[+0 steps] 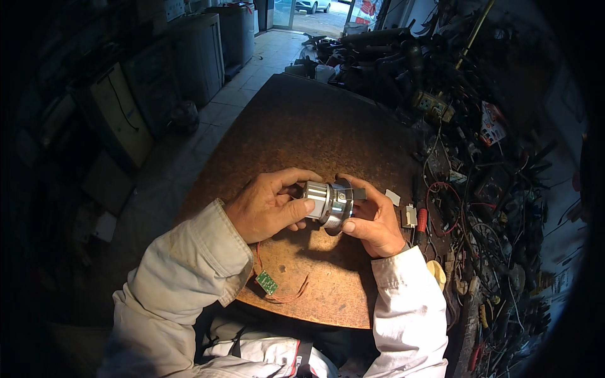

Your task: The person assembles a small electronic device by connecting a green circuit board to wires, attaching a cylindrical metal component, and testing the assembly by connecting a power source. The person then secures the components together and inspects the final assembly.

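Note:
Between my two hands, above the wooden table, is a cylindrical silver metal device [322, 200] with a ridged ring around its middle. My left hand [272, 205] grips its left end, thumb lying along the pale side. Around the darker right end, my right hand [372, 217] is closed, its thumb at the lower edge. A small dark block [358, 194] sticks out on that side by my right fingers. Below my left hand, a small green circuit board [266, 283] with thin reddish wires [293, 297] lies on the table. The device's underside is hidden.
The brown wooden table [277, 126] stretches away ahead. Along its right side lie a red-handled tool [421, 220], a small beige block [409, 216] and a heap of tangled cables [498, 252]. Dark parts are piled at the far right. Cabinets [195, 57] line the left, beyond a tiled floor [233, 94].

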`<action>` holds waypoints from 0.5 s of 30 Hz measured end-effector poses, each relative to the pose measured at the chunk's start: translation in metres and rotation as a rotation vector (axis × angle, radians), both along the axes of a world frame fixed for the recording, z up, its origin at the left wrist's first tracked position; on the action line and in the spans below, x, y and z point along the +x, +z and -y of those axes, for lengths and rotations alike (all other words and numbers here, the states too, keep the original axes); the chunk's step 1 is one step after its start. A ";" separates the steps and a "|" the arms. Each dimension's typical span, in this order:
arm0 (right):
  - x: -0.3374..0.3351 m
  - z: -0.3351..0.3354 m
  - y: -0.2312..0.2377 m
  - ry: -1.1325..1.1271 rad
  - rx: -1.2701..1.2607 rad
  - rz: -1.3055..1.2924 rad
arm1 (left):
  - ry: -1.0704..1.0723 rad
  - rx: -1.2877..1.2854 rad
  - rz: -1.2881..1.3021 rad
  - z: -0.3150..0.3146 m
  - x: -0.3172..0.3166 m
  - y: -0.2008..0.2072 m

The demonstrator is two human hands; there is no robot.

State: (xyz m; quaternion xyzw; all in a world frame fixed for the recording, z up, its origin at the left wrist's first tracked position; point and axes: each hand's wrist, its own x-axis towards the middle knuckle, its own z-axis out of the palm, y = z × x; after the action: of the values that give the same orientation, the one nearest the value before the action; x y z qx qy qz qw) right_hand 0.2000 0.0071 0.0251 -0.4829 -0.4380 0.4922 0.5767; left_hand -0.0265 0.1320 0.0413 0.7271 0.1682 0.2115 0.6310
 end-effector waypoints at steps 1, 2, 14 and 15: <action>0.000 0.000 0.001 -0.002 -0.005 0.005 | 0.003 0.004 -0.002 0.001 0.000 0.000; 0.000 0.000 0.001 -0.003 -0.009 0.009 | 0.008 0.014 -0.001 0.002 0.001 0.001; 0.000 0.000 -0.002 -0.015 -0.010 0.012 | 0.040 0.048 0.001 0.007 0.005 0.001; 0.000 0.000 -0.002 -0.013 -0.012 0.016 | 0.035 0.063 -0.005 0.005 0.004 0.000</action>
State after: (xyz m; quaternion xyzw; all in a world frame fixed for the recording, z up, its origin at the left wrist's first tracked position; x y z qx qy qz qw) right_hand 0.1997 0.0073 0.0232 -0.4930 -0.4364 0.4873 0.5736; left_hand -0.0226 0.1267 0.0410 0.7440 0.1759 0.2261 0.6037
